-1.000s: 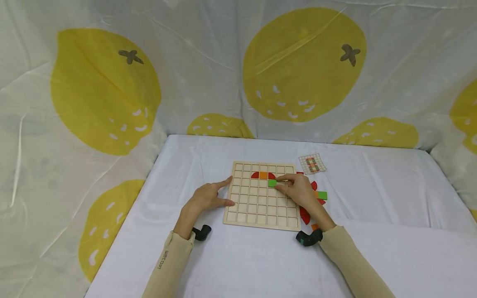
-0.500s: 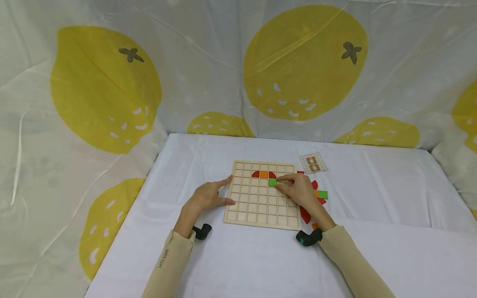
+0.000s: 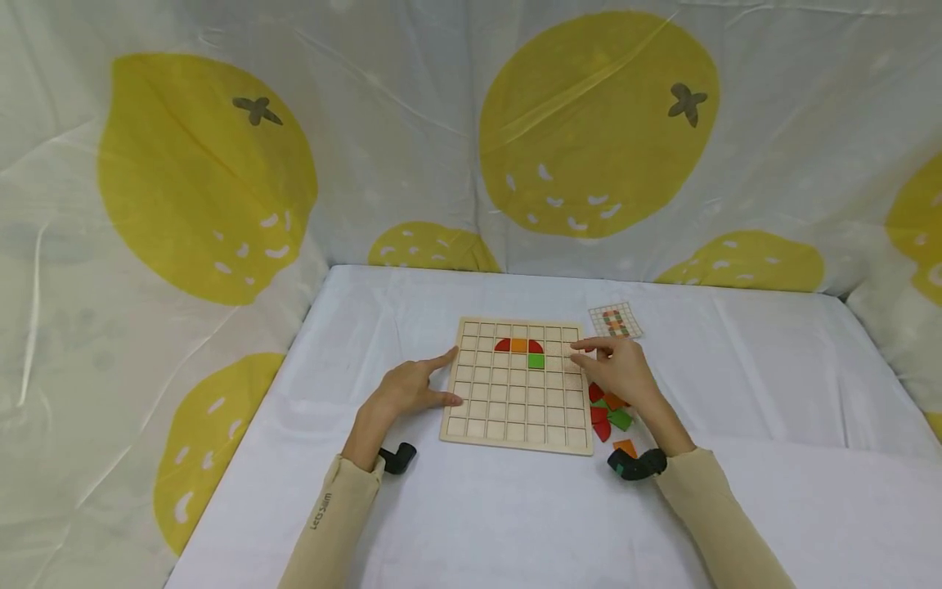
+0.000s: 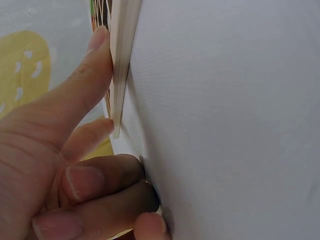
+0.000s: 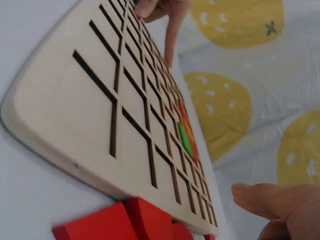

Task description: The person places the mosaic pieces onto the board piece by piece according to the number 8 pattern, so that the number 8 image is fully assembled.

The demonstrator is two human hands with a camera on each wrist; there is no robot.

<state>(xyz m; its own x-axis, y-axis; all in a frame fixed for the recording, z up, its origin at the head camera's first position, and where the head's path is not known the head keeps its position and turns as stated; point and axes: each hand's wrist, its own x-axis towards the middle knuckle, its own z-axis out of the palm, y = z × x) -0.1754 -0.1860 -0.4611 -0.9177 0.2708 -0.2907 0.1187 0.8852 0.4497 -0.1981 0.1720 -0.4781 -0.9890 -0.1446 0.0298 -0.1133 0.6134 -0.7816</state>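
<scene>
A wooden grid board [image 3: 486, 423] lies flat on the white cloth. In its upper rows sit an orange square [image 3: 518, 345] between two red rounded pieces [image 3: 503, 346], and a green square [image 3: 536, 361] below the right red one. My left hand [image 3: 408, 388] steadies the board's left side, thumb on the rim and index fingertip at the edge farther up. Its other fingers are bent against the cloth in the left wrist view. My right hand [image 3: 621, 370] hovers at the board's right edge, thumb and index finger apart with nothing between them.
Loose red, orange and green pieces [image 3: 620, 420] lie heaped right of the board, partly under my right hand. A small pattern card [image 3: 625, 315] lies behind them. A lemon-print cloth [image 3: 596, 123] hangs at the back.
My right hand has let go of the green square and moved right, away from it. The square stays in its cell, and more of the loose pieces show. The left hand holds still.
</scene>
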